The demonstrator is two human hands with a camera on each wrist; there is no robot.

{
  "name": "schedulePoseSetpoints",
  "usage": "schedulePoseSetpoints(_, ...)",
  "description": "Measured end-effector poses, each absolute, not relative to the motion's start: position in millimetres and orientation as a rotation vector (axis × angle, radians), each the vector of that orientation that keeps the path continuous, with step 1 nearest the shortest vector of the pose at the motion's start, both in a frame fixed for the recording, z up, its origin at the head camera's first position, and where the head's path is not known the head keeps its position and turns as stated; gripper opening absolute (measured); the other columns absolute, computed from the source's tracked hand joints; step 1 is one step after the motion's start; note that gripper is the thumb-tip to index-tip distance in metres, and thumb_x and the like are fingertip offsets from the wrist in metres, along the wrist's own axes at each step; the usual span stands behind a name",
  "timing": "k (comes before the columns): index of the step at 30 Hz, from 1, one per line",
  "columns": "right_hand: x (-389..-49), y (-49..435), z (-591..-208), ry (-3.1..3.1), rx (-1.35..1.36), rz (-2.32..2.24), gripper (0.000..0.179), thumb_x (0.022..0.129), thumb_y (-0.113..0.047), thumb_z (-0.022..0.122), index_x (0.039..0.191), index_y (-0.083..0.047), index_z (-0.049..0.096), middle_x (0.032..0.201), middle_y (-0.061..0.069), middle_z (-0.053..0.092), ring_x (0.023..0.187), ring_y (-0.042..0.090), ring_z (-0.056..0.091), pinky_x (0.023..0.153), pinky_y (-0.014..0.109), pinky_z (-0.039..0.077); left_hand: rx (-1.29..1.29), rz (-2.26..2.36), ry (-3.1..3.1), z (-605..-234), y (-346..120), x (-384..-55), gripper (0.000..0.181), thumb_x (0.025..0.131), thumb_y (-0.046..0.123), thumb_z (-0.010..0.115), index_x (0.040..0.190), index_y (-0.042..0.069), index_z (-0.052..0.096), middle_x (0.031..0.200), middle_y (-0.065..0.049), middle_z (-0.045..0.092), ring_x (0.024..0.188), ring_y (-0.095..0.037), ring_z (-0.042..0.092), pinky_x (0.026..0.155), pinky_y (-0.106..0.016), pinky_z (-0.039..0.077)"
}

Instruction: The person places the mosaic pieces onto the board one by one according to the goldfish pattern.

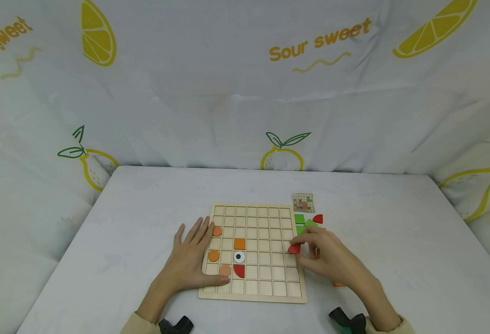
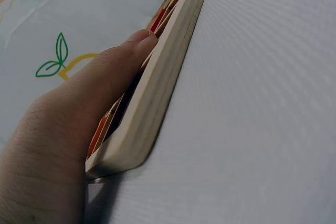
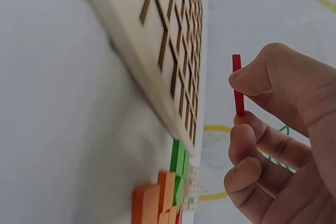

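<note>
Grid board (image 1: pixel 252 257) flat on surface (image 1: pixel 144 208), most cells bare: work looks early. Left hand (image 1: pixel 188 262) spread over its left edge; right hand (image 1: pixel 330 257) at its right edge, pinching red piece (image 1: pixel 294 249) not yet seated. Patterned card (image 1: pixel 303 202) just beside far right corner. Six pieces (image 1: pixel 239 243) set in cells at left; green pieces (image 1: pixel 299 219), orange pieces (image 3: pixel 146 203) loose at right, apparently unused.

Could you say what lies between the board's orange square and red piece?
A white eye disc lies between the orange square and red piece in the head view.
</note>
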State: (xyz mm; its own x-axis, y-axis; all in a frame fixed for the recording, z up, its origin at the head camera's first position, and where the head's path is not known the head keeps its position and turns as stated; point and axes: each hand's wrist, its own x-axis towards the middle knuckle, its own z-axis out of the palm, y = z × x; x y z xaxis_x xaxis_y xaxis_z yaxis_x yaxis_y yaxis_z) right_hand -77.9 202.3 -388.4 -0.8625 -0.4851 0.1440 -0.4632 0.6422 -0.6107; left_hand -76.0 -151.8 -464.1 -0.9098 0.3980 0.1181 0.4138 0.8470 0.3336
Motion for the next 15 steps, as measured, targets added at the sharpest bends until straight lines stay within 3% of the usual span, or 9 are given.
schedulePoseSetpoints(15,-111.2,155.8,-382.4,2.744,-0.835,-1.121,0.026,0.08,-0.002,0.076,0.105,-0.01,0.078,0.093,0.0,0.065,0.067,0.001,0.052,0.059,0.019,0.048,-0.648,-0.58,-2.987,-463.0,-151.5,-75.7,0.134,0.064,0.09,0.064,0.162,0.007,0.026,0.171,-0.011,0.021,0.161,-0.031,0.016,0.124,-0.069,0.003)
